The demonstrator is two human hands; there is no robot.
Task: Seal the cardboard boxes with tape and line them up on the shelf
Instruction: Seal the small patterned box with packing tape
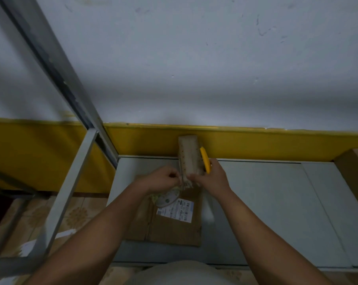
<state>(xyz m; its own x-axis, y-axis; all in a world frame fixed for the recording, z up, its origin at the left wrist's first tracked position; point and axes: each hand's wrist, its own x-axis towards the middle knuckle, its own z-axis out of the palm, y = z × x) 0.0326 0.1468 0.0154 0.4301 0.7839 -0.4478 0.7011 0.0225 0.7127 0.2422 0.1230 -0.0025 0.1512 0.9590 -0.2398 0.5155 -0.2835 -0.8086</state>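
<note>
Fingers (174,177) of our left hand (161,181) are pinching the tape (189,157); our right hand (212,177) is gripping it and a yellow knife (205,160). The box (174,227) is lying on the shelf (266,202), seemingly not yet sealed.

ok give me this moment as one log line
stage: tape prep | left hand: pinches tape strip | right hand: holds yellow cutter | tape roll: under left hand | box: labelled, lying on shelf

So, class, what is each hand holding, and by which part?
Left hand pinches the tape strip at its lower end; right hand pinches there too and grips the yellow cutter by its lower part.
</note>
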